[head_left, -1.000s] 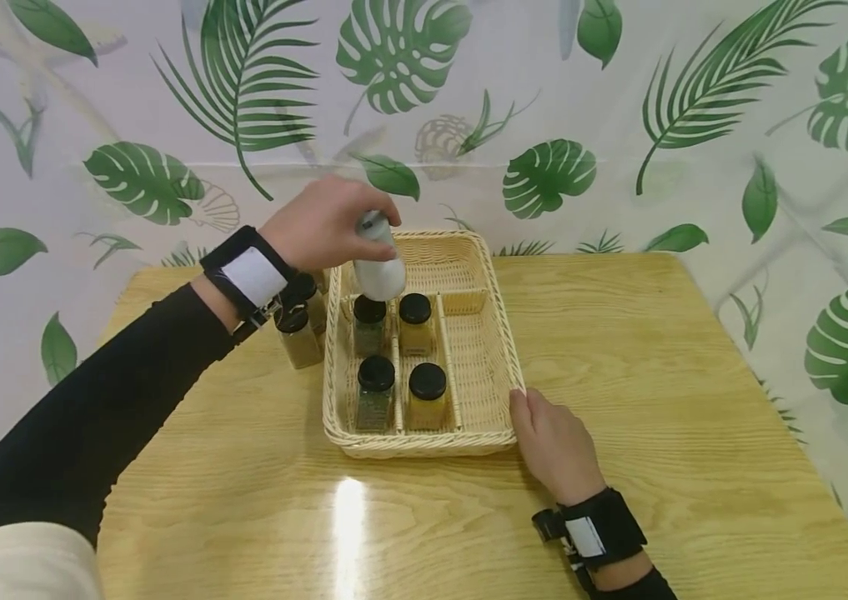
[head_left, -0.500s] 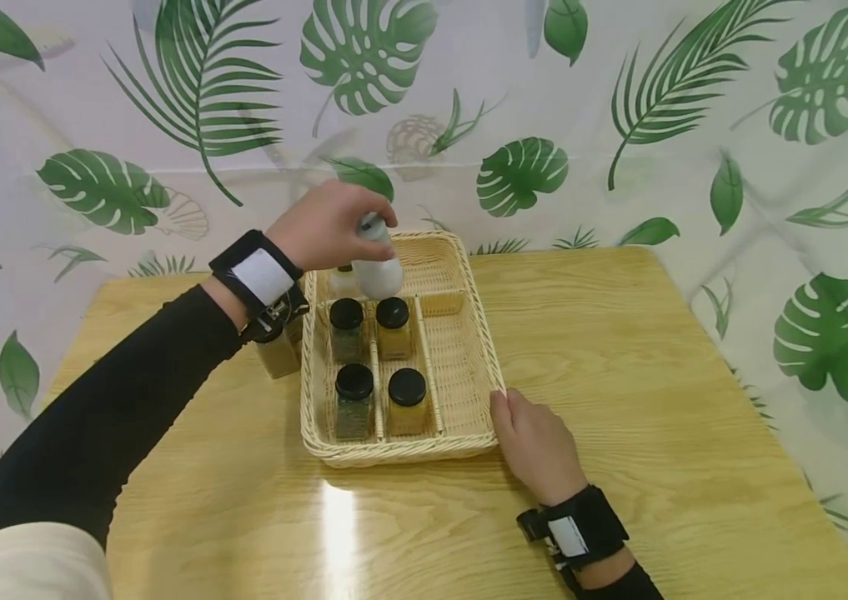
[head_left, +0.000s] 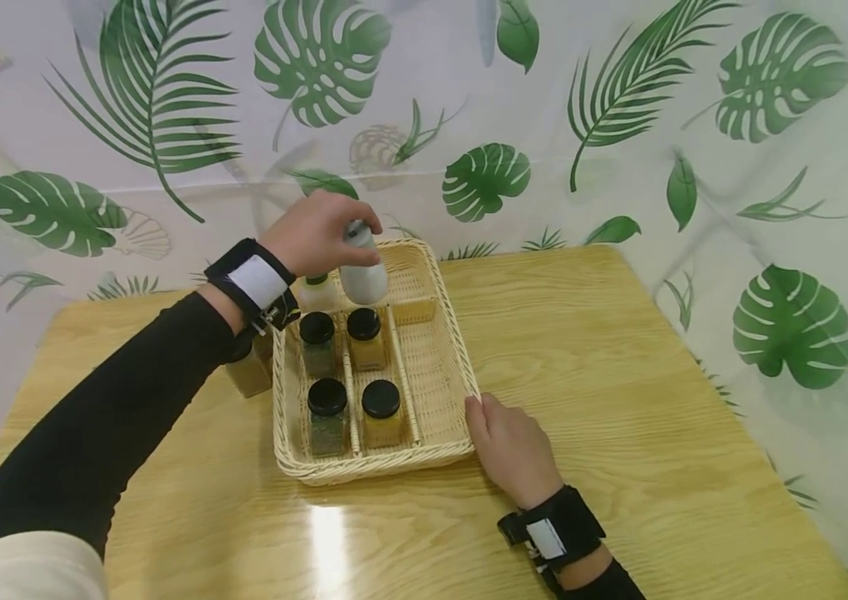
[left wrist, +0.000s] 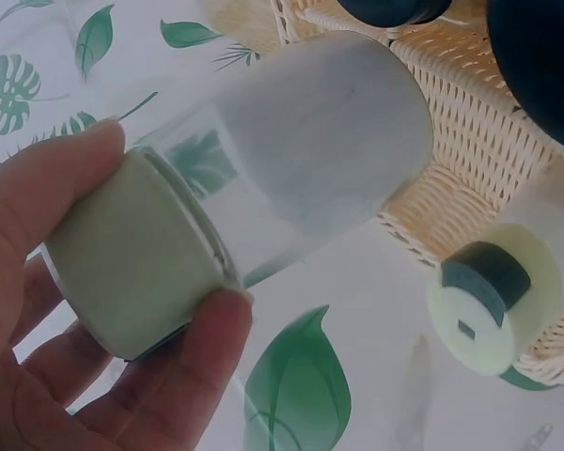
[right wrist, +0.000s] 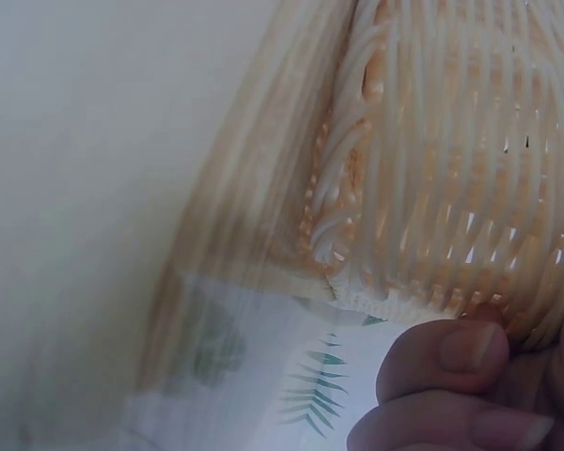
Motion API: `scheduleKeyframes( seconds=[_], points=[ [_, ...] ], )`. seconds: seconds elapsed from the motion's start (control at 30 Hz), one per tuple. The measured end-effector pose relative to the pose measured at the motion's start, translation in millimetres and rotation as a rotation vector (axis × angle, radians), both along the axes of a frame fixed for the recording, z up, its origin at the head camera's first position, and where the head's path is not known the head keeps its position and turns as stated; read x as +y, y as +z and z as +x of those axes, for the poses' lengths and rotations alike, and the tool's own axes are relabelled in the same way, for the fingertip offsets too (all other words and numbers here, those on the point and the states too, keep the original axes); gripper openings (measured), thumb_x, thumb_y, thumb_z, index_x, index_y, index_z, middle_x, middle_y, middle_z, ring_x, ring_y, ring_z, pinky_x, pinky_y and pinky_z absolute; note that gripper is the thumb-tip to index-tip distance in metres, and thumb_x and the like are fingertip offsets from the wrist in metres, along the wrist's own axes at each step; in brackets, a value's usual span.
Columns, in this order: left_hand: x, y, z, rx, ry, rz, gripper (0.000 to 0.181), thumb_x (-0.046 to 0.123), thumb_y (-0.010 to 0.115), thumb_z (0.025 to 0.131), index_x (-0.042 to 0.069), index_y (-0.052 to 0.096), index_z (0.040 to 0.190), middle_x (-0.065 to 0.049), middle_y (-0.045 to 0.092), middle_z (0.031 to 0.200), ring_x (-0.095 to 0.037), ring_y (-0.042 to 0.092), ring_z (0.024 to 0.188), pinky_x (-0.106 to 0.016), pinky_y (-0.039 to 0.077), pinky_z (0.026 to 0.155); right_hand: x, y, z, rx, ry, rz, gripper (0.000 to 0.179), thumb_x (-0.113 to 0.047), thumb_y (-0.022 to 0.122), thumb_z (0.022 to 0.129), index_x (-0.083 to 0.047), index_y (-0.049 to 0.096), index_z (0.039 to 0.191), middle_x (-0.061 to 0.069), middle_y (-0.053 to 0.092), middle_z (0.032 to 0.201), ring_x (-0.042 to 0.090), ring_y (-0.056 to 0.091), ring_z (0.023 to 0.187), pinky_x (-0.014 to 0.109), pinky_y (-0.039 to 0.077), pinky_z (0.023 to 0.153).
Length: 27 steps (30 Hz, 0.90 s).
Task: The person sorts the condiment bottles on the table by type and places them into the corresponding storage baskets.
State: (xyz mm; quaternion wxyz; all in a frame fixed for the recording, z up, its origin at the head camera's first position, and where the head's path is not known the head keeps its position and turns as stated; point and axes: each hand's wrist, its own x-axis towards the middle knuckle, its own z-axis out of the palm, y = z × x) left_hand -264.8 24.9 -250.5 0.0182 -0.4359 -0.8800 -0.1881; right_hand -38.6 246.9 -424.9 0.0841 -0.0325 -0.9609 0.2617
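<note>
My left hand (head_left: 318,233) pinches the pale green cap of a glass shaker (head_left: 365,282) holding white contents, tilted over the back compartment of the wicker basket (head_left: 429,367). A second shaker (left wrist: 498,301), pale green cap with a dark green flap, stands at that compartment's left in the left wrist view. Ahead of the divider sit black-lidded spice jars: two with green herbs (head_left: 328,425) on the left and two with yellow spice (head_left: 382,421) in the middle slot. My right hand (head_left: 517,450) grips the basket's front right corner, fingers (right wrist: 451,357) curled against the weave.
Brown spice jars (head_left: 249,371) stand on the table just left of the basket, partly hidden by my left wrist. The wooden table (head_left: 581,333) meets a leaf-print cloth (head_left: 469,83) at the back. The right front slot of the basket shows bare weave.
The head view has swung right, so the scene slides left in it. Relative to the basket, my left hand and shaker have shifted rightward, uncovering the second shaker. My right hand keeps its grip.
</note>
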Motion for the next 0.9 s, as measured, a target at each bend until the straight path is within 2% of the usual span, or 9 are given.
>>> scheduleKeyframes(
  seconds=[0.23,0.5,0.63,0.9],
  points=[
    [5.2,-12.9,-6.9,-0.038,0.016,0.004,0.035,0.032,0.075,0.081,0.012,0.067,0.109,-0.005,0.064,0.105,-0.019,0.055,0.083,-0.037,0.048,0.068,-2,-3.2,0.6,0.000,0.006,-0.006,0.049,-0.043,0.027,0.104,-0.014,0.043,0.067,-0.004,0.030,0.051,0.012,0.026,0.041,0.027,0.020,0.038],
    [12.9,-25.7,-21.2,-0.051,0.029,-0.021,0.035,0.033,0.075,0.081,0.013,0.068,0.109,-0.007,0.064,0.106,-0.022,0.057,0.084,-0.039,0.049,0.068,-4,-1.1,0.4,-0.002,0.012,0.000,0.048,-0.041,0.028,0.104,-0.014,0.042,0.066,-0.004,0.030,0.050,0.012,0.026,0.041,0.027,0.020,0.038],
    [20.8,-30.1,-26.9,-0.057,0.019,-0.026,0.035,0.034,0.074,0.081,0.013,0.067,0.109,-0.007,0.064,0.108,-0.022,0.057,0.084,-0.039,0.048,0.068,-2,-0.6,1.8,0.012,0.006,-0.008,0.049,-0.042,0.027,0.104,-0.014,0.040,0.066,-0.004,0.029,0.051,0.011,0.024,0.041,0.027,0.020,0.038],
    [31.6,-35.0,-32.1,-0.069,0.001,-0.035,0.036,0.033,0.074,0.081,0.012,0.067,0.110,-0.007,0.063,0.108,-0.023,0.057,0.085,-0.040,0.049,0.069,2,2.1,4.1,-0.011,-0.004,-0.005,0.050,-0.044,0.025,0.103,-0.014,0.041,0.066,-0.004,0.028,0.051,0.011,0.023,0.041,0.026,0.020,0.038]
  ],
)
